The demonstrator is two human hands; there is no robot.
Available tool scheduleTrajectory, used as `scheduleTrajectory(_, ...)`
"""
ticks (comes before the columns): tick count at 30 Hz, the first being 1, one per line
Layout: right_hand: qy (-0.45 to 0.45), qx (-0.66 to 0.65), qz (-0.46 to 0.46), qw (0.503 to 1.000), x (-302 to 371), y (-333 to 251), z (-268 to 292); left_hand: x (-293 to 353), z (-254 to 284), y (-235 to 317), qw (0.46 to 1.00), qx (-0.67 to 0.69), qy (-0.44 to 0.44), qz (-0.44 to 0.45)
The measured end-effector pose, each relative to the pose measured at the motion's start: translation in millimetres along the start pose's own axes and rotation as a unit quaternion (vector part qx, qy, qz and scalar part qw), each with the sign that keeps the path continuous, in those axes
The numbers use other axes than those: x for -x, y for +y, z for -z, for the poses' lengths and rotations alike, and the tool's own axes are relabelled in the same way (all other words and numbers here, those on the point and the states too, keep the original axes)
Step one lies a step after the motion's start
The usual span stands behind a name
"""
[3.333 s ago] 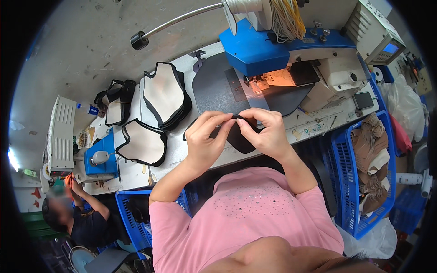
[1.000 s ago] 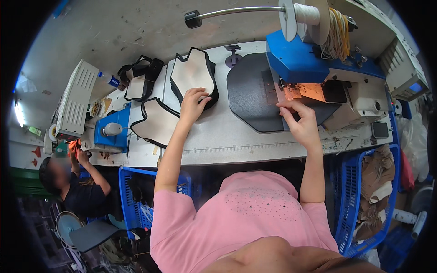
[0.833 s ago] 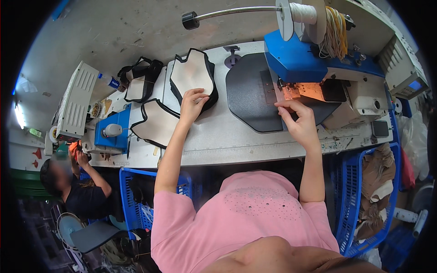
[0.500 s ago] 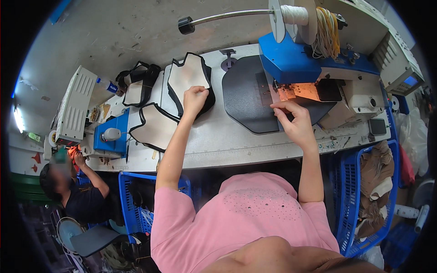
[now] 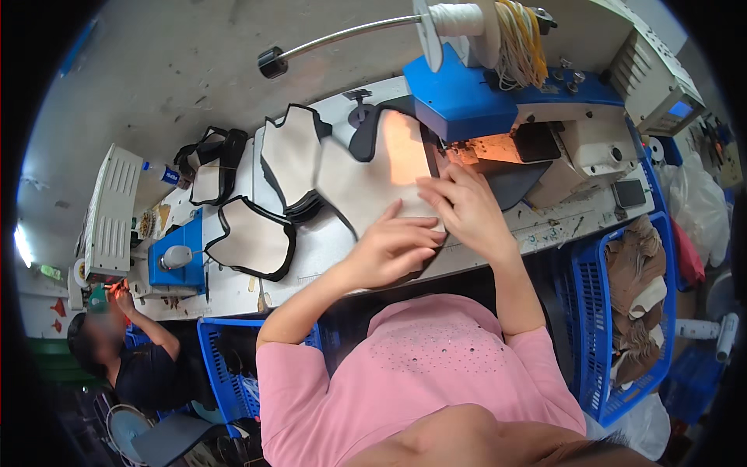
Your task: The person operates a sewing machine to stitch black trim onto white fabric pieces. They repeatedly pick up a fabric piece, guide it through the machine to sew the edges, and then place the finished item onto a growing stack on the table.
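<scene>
Cream panel point(image 5: 364, 193) lies under left hand point(image 5: 391, 247) and right hand point(image 5: 467, 208), both resting loosely spread.

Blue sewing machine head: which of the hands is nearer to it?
Right. The right hand is at the cream panel, just in front of the blue sewing machine head; the left hand is closer to the body, farther left.

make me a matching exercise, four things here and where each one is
1. white thread spool
2. brown pieces
3. bottle
4. rightmost cream panel

A. under the left hand and right hand
B. beside hanging yellow and white cords
C. beside a white vented box
D. in the right-hand blue basket

Pairs: 1-B, 2-D, 3-C, 4-A
</scene>
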State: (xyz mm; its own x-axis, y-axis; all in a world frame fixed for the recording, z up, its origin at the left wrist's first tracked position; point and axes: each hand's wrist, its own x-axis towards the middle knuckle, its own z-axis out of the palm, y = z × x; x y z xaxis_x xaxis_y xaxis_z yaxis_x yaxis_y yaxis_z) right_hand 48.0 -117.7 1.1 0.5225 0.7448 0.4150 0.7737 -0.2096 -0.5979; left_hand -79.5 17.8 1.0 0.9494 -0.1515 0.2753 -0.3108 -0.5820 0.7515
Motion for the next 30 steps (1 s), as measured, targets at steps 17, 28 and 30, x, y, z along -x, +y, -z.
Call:
scheduleTrajectory(17,0.056,0.055,-0.087,0.993,10,10,8,-49,-28,2,0.912,-0.402,0.084,0.012)
scheduleTrajectory(28,0.038,0.021,-0.123,0.991,1,19,3,-63,-28,-1,0.931,-0.354,0.086,0.022)
scheduleTrajectory(30,0.044,0.024,-0.109,0.993,1,20,3,-65,-27,2,0.932,-0.354,0.068,0.038)
